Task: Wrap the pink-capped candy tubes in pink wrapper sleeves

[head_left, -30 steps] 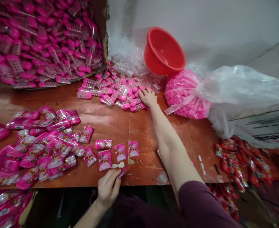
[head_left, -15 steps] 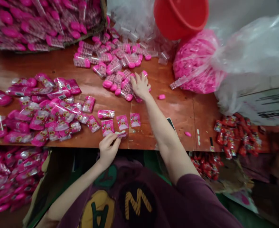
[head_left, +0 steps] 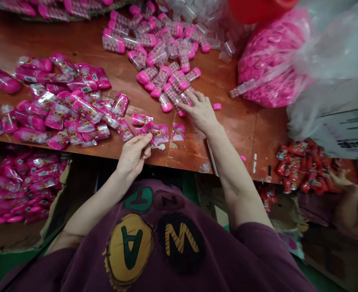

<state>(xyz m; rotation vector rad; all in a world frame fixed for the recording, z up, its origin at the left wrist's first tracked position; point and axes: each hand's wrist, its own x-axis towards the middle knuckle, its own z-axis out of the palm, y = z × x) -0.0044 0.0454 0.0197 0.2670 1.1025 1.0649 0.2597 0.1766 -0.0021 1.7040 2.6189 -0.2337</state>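
My left hand (head_left: 135, 152) is closed in a pinch on a pink printed wrapper sleeve (head_left: 144, 128) above the front of the table. Flat beside it lie more printed sleeves (head_left: 178, 132), and a wrapped tube (head_left: 141, 119) is just behind. Farther out, my right hand (head_left: 202, 114) is at the near edge of a pile of clear candy bottles (head_left: 159, 79) with pink caps and small pink balls inside. Its thumb and fingers are around one candy bottle (head_left: 182, 99), partly hidden by the fingers.
Pink wrapped bottles (head_left: 72, 107) are heaped at left, with more in a box (head_left: 23, 190) below. A bag of pink caps (head_left: 272, 61) and a red bucket (head_left: 261, 9) stand at back right. Red packets (head_left: 300, 164) lie at right, near another person's hand (head_left: 345, 181).
My view has shifted, so the table sits higher. My right hand has drawn back from over the pile to its near edge. The left hand has lifted slightly with the sleeve.
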